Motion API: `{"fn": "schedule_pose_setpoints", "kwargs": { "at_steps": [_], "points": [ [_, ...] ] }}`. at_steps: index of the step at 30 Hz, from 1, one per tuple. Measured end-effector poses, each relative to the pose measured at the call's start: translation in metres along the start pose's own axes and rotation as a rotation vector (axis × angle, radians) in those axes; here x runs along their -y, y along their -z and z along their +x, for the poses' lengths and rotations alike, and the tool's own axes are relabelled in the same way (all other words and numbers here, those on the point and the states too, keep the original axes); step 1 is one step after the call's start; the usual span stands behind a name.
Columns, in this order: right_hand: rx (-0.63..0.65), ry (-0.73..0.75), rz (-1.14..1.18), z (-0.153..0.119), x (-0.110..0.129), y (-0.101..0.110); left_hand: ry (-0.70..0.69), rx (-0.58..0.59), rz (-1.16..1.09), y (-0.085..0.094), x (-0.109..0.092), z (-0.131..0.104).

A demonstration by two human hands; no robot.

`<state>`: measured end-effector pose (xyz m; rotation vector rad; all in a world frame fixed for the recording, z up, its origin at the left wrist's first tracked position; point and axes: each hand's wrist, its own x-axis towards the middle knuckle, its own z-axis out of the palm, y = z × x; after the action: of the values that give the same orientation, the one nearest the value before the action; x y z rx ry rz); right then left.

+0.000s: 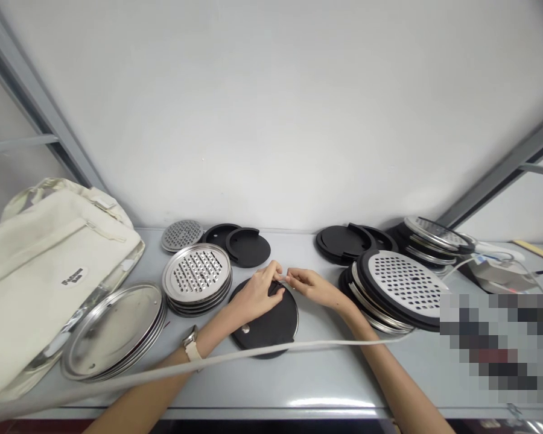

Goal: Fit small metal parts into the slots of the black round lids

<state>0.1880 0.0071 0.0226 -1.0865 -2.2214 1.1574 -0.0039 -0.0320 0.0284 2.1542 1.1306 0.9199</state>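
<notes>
Looking down at a pale grey table (308, 380) against a white wall, the view starts at the far left with a cream fabric bag (40, 265) lying on its side. Just beside it sits a stack of plain steel discs (113, 330), then a stack of perforated grater discs (197, 278), with one smaller grater disc (181, 234) and two black rings (239, 244) behind them near the wall. At the centre lies a flat black disc (266, 325). The left hand (256, 295), a watch on its wrist, rests on the far edge of that disc with fingers curled; the right hand (310, 284) meets it fingertip to fingertip at the same edge, both pinching something too small to make out. A white cord (326, 345) runs across the front of the disc and over both forearms. To the right are more black rings (348, 241), a stack of black-rimmed perforated discs (400, 289), and another such stack (434, 238) behind it.
</notes>
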Motion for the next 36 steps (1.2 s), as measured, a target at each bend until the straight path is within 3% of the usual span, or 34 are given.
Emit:
{"fn": "schedule_pose_setpoints", "kwargs": {
  "at_steps": [8, 14, 24, 36],
  "points": [
    [-0.074, 0.021, 0.022, 0.000, 0.003, 0.005, -0.064, -0.032, 0.063, -0.003, 0.005, 0.000],
    [-0.175, 0.030, -0.001, 0.004, 0.004, -0.008, -0.021, -0.081, 0.199, -0.002, 0.002, -0.001],
    [-0.003, 0.055, -0.057, 0.003, -0.001, -0.011, 0.002, -0.108, 0.248, -0.001, 0.001, -0.001],
    [0.042, 0.068, -0.077, 0.001, 0.007, -0.007, -0.007, -0.058, 0.047, -0.003, 0.006, 0.001]
  ]
}}
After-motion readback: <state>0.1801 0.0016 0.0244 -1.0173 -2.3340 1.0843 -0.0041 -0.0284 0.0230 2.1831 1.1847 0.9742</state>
